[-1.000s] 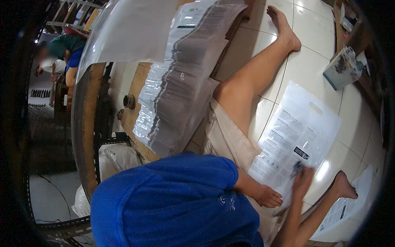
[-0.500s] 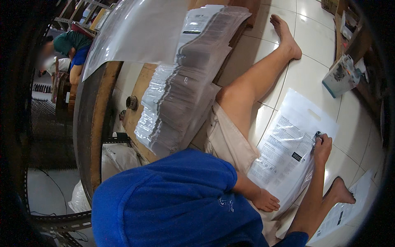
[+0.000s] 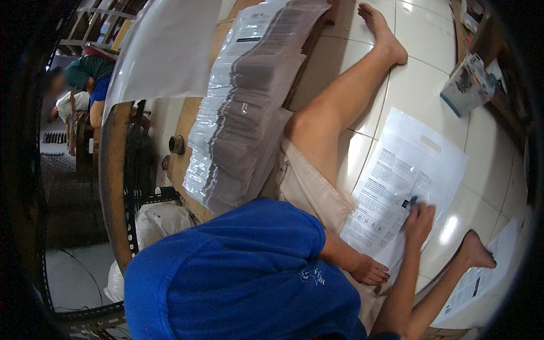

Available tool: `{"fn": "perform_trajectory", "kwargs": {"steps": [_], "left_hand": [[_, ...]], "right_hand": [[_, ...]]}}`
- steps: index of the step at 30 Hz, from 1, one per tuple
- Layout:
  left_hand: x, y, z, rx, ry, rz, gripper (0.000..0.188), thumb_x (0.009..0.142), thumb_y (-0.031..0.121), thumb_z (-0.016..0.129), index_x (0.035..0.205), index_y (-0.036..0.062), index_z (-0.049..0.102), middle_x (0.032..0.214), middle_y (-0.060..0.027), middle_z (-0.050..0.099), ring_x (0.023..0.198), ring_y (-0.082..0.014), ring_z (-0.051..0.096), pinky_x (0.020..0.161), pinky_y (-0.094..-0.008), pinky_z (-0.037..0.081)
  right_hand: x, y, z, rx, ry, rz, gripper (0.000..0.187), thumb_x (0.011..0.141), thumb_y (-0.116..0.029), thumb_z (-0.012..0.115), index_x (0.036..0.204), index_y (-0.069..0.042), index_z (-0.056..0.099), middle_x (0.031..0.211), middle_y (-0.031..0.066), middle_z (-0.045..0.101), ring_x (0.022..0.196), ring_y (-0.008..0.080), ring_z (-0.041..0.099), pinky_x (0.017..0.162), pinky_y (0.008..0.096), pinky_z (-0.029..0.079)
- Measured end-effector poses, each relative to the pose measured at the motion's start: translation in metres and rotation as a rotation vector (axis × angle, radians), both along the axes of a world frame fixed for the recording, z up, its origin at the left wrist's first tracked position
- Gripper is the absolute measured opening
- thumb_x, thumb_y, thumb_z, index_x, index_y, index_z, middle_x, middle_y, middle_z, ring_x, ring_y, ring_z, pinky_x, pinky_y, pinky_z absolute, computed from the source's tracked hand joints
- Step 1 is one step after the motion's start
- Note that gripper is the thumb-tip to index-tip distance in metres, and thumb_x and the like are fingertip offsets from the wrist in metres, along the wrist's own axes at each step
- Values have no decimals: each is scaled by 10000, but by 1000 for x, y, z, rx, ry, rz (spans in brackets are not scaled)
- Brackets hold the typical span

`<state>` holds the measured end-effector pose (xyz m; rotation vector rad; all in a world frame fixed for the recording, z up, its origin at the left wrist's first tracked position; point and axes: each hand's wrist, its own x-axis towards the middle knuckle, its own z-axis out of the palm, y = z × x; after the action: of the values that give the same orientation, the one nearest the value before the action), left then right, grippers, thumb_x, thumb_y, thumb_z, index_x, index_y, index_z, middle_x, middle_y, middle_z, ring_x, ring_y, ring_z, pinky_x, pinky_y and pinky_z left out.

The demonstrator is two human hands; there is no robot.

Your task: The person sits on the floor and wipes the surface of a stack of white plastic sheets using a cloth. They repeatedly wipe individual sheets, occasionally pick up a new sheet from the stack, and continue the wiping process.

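A white plastic bag [image 3: 391, 170] with printed text and a handle cutout lies on the floor between my legs. My left hand [image 3: 371, 269] is flat, fingers stretched out, at the bag's near end. My right hand [image 3: 419, 224] is closed and slightly blurred over the bag's printed right part. Something small and dark [image 3: 413, 200] shows at its fingertips; its kind I cannot make out.
A tall leaning stack of clear printed bags [image 3: 238, 124] stands to my left. Another printed bag [image 3: 479, 280] lies by my right foot. A stained container [image 3: 469, 88] is at the far right. At the upper left another person [image 3: 93, 73] sits bent over.
My right hand has slid nearer to me and leftward over the bag, with the dark thing at its fingers. The bag's right side looks flatter. My left hand stays almost in place.
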<state>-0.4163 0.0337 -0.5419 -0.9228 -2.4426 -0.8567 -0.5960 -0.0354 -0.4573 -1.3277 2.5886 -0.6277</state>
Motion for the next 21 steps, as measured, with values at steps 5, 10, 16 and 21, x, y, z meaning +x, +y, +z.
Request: {"fn": "perform_trajectory", "kwargs": {"steps": [5, 10, 16, 21], "left_hand": [[-4, -5, 3, -23, 20, -110, 520, 823, 317, 465, 1209, -29, 495, 1327, -222, 451, 1297, -366, 351, 1087, -507, 224], [-2, -10, 9, -18, -70, -92, 509, 817, 289, 503, 1210, -34, 491, 1328, -218, 453, 1282, -376, 371, 1086, -508, 229], [-7, 16, -3, 63, -480, -104, 528, 810, 304, 539, 1228, -17, 491, 1364, -185, 425, 1306, -348, 342, 1104, -498, 204], [0, 3, -4, -128, -79, -47, 510, 856, 317, 451, 1255, 1, 482, 1405, -174, 381, 1324, -343, 317, 1111, -493, 189]], "right_hand": [[-74, -80, 27, 20, -162, -88, 129, 829, -121, 579, 871, 1, 581, 844, 192, 510, 838, 378, 529, 755, 434, 426], [-18, 0, 25, 29, -198, 52, 161, 815, -102, 589, 891, 39, 572, 847, 198, 509, 829, 362, 528, 752, 421, 421], [73, 76, 18, 25, -99, -82, 107, 810, -50, 585, 837, 41, 535, 826, 233, 482, 836, 396, 492, 774, 448, 397], [-33, -20, 7, 132, -80, -149, 168, 846, -142, 542, 913, 10, 566, 892, 224, 510, 873, 406, 515, 786, 449, 408]]}}
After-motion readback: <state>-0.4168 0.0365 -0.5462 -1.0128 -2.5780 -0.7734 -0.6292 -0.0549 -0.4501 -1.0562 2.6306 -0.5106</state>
